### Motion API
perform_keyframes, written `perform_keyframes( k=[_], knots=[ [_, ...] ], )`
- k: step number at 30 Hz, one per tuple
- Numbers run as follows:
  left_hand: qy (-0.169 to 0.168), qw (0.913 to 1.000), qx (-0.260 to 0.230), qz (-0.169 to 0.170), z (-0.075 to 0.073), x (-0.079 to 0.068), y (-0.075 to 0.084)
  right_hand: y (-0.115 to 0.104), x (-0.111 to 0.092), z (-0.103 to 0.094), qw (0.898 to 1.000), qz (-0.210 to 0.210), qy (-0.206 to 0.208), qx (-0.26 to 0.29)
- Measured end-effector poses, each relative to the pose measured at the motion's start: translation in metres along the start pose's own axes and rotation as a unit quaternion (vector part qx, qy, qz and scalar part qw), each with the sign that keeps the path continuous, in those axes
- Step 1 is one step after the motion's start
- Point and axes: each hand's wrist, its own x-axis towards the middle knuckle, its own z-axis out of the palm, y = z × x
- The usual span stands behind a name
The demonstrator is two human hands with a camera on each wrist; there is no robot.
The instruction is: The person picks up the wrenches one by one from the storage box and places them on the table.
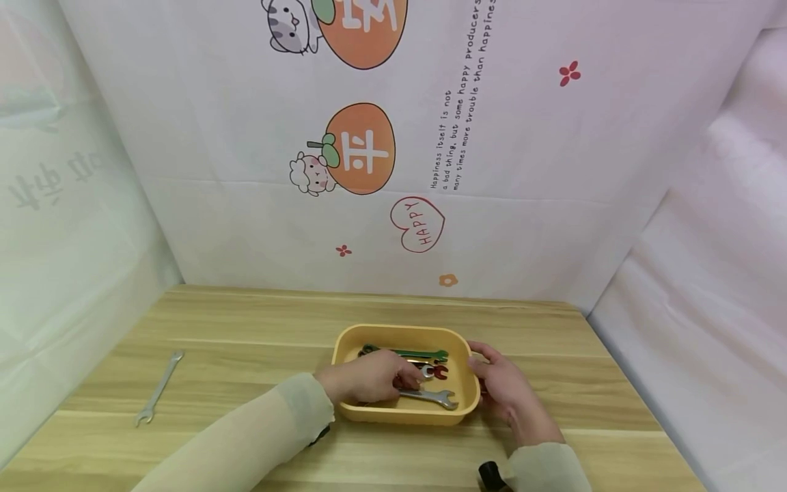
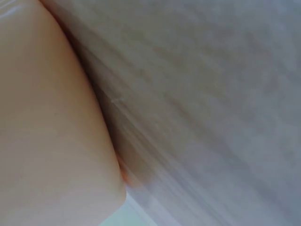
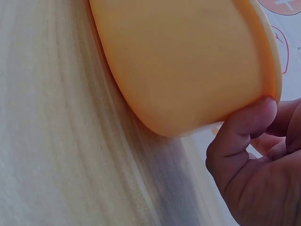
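A yellow plastic box (image 1: 399, 415) sits on the wooden table with several wrenches inside. Among them are a green wrench (image 1: 424, 354), a red-ended one (image 1: 440, 372) and silver ones. My left hand (image 1: 371, 376) reaches into the box with bent fingers, pinching the handle of a silver open-end wrench (image 1: 438, 398); the hand hides its other end. At the box's right end my right hand (image 1: 507, 386) grips the rim. In the right wrist view, the thumb of the right hand (image 3: 256, 155) presses on the yellow box wall (image 3: 188, 61). The left wrist view shows only blurred skin and a pale surface.
Another silver wrench (image 1: 158, 389) lies by itself on the table (image 1: 246, 335) at the left. A printed white sheet (image 1: 522, 225) hangs behind the table, with white sheets at both sides. A black object (image 1: 490, 475) is beside the right sleeve.
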Motion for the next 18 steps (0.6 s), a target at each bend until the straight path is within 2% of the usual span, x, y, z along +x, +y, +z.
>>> perform_keyframes(
  k=[5, 18],
  knots=[
    [0.001, 0.9997, 0.024, -0.003, 0.0004, 0.0002, 0.0011, -0.0006, -0.0010, -0.0001, 1.000, -0.001, -0.003, 0.001],
    [0.001, 0.9998, 0.013, -0.012, -0.0008, -0.0009, 0.0041, -0.0032, -0.0035, 0.0003, 1.000, -0.006, -0.001, -0.008]
  ],
)
